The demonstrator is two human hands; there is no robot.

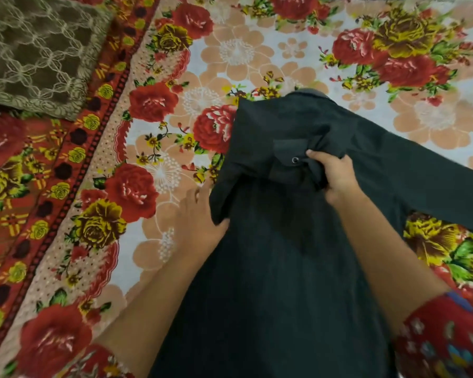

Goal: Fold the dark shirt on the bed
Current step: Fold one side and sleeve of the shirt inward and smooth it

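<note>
The shirt [271, 268] lies on the bed [257, 50] in front of you, its body running from 6 o'clock up to the middle of the view, with the collar [311, 91] at its 12 o'clock end. One sleeve [421, 181] stretches flat across the floral sheet toward 3 o'clock. The other sleeve [230, 192] is folded in over the body on the 9 o'clock side.

Your right hand [336, 175] sits near the centre of the view, its fingers curled round a bunch of shirt cloth just at 3 o'clock of the pocket flap [287, 151]. Your thumb tip almost touches the flap's snap [295, 160].

Your left hand [197, 216] rests at the shirt's 9 o'clock edge, with its fingers stretched out flat and pointing toward 12 o'clock. It is blurred, and the folded sleeve covers its thumb side.

A brown lace-patterned cushion [38, 50] lies at 10 o'clock, well apart from the shirt. A red patterned cuff [443, 336] shows on your right arm at 4 o'clock.
</note>
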